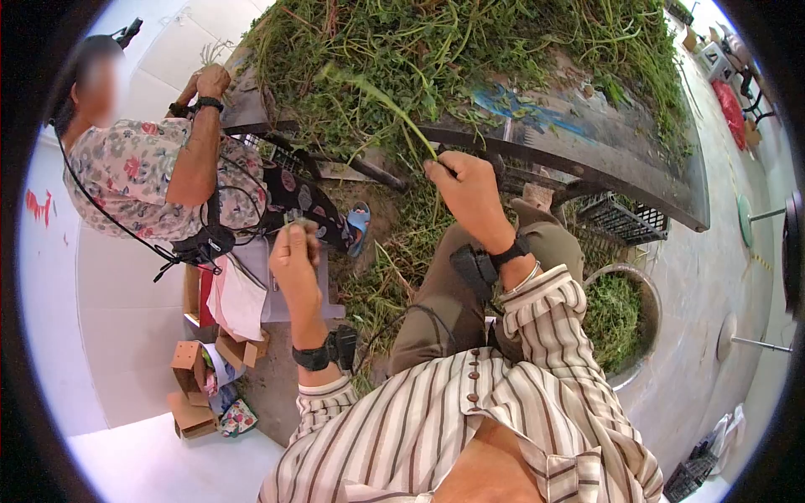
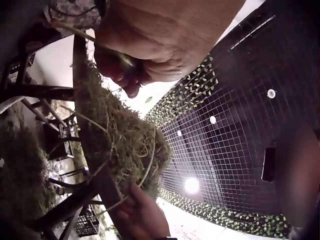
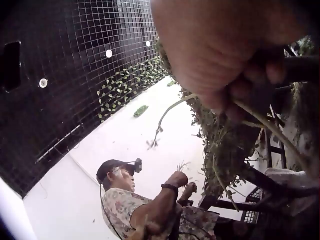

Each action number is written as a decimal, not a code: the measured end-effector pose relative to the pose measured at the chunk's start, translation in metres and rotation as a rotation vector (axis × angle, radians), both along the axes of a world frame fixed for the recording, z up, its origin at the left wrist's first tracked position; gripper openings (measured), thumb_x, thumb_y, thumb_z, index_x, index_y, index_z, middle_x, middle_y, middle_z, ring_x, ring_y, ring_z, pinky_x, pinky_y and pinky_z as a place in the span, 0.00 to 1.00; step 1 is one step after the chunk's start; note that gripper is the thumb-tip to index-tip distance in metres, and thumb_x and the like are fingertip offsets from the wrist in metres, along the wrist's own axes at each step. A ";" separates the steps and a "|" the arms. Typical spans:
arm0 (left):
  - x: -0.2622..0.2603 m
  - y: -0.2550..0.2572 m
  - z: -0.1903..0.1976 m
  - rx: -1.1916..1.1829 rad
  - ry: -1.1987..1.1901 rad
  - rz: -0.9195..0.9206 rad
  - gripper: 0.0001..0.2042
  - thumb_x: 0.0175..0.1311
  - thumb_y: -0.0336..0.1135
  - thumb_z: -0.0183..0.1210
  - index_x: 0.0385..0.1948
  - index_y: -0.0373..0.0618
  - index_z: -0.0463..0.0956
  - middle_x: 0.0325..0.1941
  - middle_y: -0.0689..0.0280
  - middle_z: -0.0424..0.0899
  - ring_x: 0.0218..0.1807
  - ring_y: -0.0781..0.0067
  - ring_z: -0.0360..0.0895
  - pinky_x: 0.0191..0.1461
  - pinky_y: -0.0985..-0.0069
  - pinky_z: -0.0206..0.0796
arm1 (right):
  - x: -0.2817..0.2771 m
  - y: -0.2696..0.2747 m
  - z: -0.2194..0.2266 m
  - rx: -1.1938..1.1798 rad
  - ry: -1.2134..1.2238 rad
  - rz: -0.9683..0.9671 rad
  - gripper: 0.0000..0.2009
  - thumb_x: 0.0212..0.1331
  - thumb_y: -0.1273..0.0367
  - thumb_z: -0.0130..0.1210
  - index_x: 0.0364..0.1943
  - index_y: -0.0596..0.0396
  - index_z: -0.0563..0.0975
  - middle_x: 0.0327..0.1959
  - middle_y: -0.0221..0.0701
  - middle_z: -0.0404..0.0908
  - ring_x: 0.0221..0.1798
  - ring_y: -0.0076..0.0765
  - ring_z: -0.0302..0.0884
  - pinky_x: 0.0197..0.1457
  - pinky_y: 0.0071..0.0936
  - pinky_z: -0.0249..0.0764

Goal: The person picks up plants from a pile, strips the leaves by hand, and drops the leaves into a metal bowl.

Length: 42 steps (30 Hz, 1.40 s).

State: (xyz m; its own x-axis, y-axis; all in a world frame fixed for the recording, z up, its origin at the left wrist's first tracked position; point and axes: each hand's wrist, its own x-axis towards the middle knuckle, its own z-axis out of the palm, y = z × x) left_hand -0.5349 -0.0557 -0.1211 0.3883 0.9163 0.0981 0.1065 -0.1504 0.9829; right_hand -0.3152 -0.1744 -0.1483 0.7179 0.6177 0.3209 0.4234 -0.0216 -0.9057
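A tangled heap of leafy green stems (image 1: 360, 38) is spread across the dark flat bench (image 1: 620, 180). Beneath its right part, a black plastic lattice crate (image 1: 616, 218) is placed — nearer, on the right, a round grey-rimmed tub (image 1: 656, 314) is filled with loose greens (image 1: 612, 323). Well to the left — open brown cardboard boxes (image 1: 189, 369) are grouped.

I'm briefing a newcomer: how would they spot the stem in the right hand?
In the head view, start at the dark table heaped with greens along the top. By its near edge, find the right hand, with a striped sleeve. The stem is the long, pale-green one running up and left from that hand, set apart from the tangled greens by being gripped.
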 end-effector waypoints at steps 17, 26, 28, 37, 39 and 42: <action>0.102 -0.016 -0.005 -0.391 -0.502 -0.270 0.16 0.66 0.38 0.48 0.48 0.36 0.70 0.45 0.60 0.77 0.45 0.69 0.76 0.51 0.69 0.71 | -0.029 0.011 -0.018 -0.085 0.096 0.365 0.11 0.51 0.67 0.54 0.23 0.64 0.73 0.15 0.45 0.66 0.18 0.47 0.63 0.25 0.37 0.62; 0.082 -0.015 -0.008 -0.169 -0.120 -0.259 0.10 0.65 0.34 0.49 0.35 0.38 0.76 0.17 0.78 0.63 0.20 0.86 0.57 0.25 0.86 0.51 | -0.029 0.007 0.002 0.115 0.169 0.268 0.10 0.51 0.71 0.54 0.37 0.61 0.76 0.27 0.42 0.75 0.26 0.41 0.71 0.30 0.34 0.67; 0.077 -0.017 -0.011 -0.020 0.025 -0.260 0.10 0.65 0.34 0.49 0.35 0.38 0.76 0.18 0.76 0.64 0.21 0.86 0.57 0.25 0.84 0.52 | -0.025 0.008 0.002 0.278 0.043 0.213 0.15 0.52 0.76 0.52 0.47 0.55 0.75 0.31 0.39 0.76 0.29 0.40 0.73 0.33 0.31 0.69; 0.044 -0.030 -0.008 0.267 0.317 -0.291 0.09 0.64 0.32 0.49 0.34 0.35 0.74 0.22 0.66 0.70 0.25 0.80 0.61 0.30 0.79 0.57 | -0.026 0.007 -0.006 0.131 -0.269 0.179 0.11 0.52 0.78 0.51 0.40 0.57 0.76 0.25 0.37 0.72 0.26 0.42 0.70 0.30 0.30 0.68; 0.038 -0.032 -0.005 0.236 0.346 -0.302 0.09 0.63 0.32 0.49 0.33 0.35 0.73 0.23 0.65 0.71 0.26 0.79 0.62 0.31 0.78 0.58 | -0.026 0.007 -0.008 0.111 -0.289 0.209 0.09 0.51 0.76 0.52 0.37 0.57 0.76 0.27 0.38 0.73 0.27 0.45 0.72 0.31 0.34 0.69; 0.033 -0.036 -0.004 0.253 0.333 -0.311 0.09 0.63 0.32 0.49 0.32 0.35 0.73 0.23 0.64 0.72 0.27 0.79 0.64 0.32 0.79 0.59 | -0.032 0.009 -0.008 0.096 -0.258 0.226 0.07 0.49 0.73 0.52 0.34 0.57 0.76 0.28 0.38 0.75 0.29 0.48 0.73 0.31 0.36 0.70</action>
